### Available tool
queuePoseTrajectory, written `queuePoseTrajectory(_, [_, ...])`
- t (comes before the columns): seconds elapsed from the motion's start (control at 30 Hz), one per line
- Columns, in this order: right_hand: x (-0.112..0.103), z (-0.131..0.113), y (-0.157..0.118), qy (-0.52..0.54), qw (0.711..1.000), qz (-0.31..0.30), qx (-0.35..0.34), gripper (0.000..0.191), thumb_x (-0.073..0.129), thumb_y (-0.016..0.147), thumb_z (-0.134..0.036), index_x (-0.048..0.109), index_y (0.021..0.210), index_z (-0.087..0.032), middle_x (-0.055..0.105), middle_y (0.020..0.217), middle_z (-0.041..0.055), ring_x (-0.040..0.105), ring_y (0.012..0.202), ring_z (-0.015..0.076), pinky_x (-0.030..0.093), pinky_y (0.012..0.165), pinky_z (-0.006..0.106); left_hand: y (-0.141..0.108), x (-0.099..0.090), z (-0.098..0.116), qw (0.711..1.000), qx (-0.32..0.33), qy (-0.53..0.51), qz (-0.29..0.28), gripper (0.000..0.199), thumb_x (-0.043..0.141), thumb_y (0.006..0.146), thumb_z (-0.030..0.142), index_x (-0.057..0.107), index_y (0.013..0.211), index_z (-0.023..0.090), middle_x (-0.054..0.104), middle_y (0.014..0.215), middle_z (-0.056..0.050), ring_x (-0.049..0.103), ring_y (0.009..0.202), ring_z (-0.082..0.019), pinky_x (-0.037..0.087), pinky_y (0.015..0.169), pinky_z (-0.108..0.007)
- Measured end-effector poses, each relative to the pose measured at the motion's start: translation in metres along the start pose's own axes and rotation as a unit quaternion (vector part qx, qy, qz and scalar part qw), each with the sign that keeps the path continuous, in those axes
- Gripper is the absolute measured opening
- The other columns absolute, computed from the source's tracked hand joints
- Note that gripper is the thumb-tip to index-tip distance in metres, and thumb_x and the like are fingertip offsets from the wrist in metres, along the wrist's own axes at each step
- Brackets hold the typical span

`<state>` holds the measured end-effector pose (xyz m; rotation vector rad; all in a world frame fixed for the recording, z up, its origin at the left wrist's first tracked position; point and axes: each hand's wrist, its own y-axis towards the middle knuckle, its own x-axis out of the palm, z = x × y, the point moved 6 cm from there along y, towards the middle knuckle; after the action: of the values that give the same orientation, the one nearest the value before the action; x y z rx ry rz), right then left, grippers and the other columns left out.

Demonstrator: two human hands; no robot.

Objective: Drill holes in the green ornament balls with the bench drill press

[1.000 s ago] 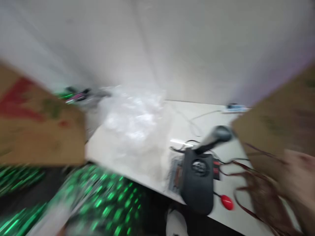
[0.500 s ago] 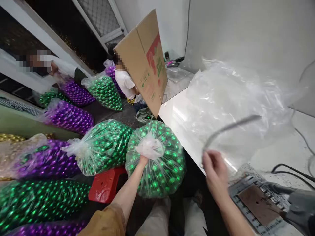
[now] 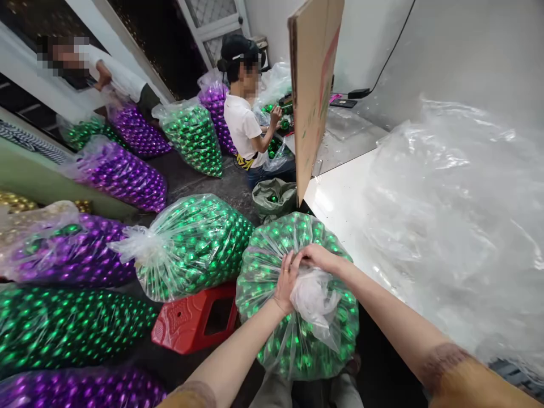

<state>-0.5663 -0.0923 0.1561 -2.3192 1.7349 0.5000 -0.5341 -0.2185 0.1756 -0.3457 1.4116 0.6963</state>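
A large clear plastic bag full of shiny green balls stands upright in front of my legs, its mouth gathered into a whitish bunched neck. My left hand is closed around the left side of that neck. Bent in from the right, my right hand has its fingers drawn together at the far side of the neck, touching or nearly touching the left fingertips. Whatever those right fingers pinch is hidden; the dark strip seen earlier does not show.
A tied bag of green balls leans by a red plastic stool. More filled bags, such as a purple one, line the left. A cardboard sheet stands at the white table, which bears loose clear plastic. A co-worker sits beyond.
My right hand has moved left from above the table, where it held a dark curved strip, to the bag's neck. My left hand stays on the neck. The view has shifted.
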Motion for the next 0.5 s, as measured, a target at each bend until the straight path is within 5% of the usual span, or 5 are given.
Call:
queuePoseTrajectory(0.2, [0.0, -0.005, -0.033, 0.047, 0.999, 0.023, 0.004, 0.031, 0.059, 0.086, -0.033, 0.071, 0.111, -0.019, 0.074, 0.104, 0.006, 0.068, 0.097, 0.0191, 0.053, 0.088, 0.032, 0.009, -0.006, 0.004, 0.991, -0.024, 0.095, -0.093, 0.024, 0.055, 0.091, 0.027, 0.069, 0.11, 0.022, 0.062, 0.119, -0.009, 0.056, 0.104, -0.024, 0.044, 0.105, -0.044])
queuePoseTrajectory(0.33, [0.006, 0.013, -0.057, 0.07, 0.986, 0.145, 0.037, 0.033, 0.053, 0.086, -0.034, 0.07, 0.109, -0.018, 0.073, 0.108, 0.0075, 0.068, 0.099, 0.0204, 0.053, 0.09, 0.034, 0.019, -0.014, 0.012, 0.98, 0.046, 0.129, -0.147, 0.025, 0.048, 0.095, 0.03, 0.068, 0.108, 0.022, 0.063, 0.108, -0.008, 0.055, 0.1, -0.023, 0.035, 0.111, -0.051])
queuePoseTrajectory(0.5, [0.023, 0.032, -0.101, 0.029, 0.949, 0.301, 0.086, 0.033, 0.048, 0.092, -0.043, 0.065, 0.088, -0.014, 0.067, 0.083, 0.0049, 0.061, 0.077, 0.0132, 0.05, 0.074, 0.03, 0.024, -0.014, 0.012, 0.959, 0.089, 0.101, -0.248, 0.023, 0.046, 0.096, 0.029, 0.066, 0.103, 0.019, 0.063, 0.11, -0.009, 0.059, 0.1, -0.022, 0.049, 0.088, -0.034])
